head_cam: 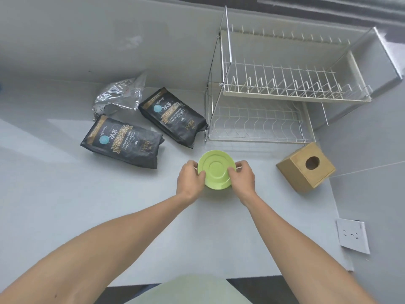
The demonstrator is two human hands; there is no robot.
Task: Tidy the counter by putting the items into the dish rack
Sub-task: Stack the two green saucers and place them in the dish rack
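Observation:
A light green saucer (215,167) is held upside down over the grey counter, its ringed underside facing me. My left hand (190,179) grips its left rim and my right hand (242,177) grips its right rim. Beyond it, at the back right, stands a two-tier wire dish rack (282,96) with nothing in either tier. Left of the rack lie two black coffee bags, one near the rack (173,118) and one further left (122,141). A crumpled silver foil bag (119,95) lies behind them.
A wooden tissue box (306,167) with a round hole sits right of the saucer, in front of the rack. A white wall socket (352,235) is on the right wall. The counter's front edge (252,278) runs just below my forearms.

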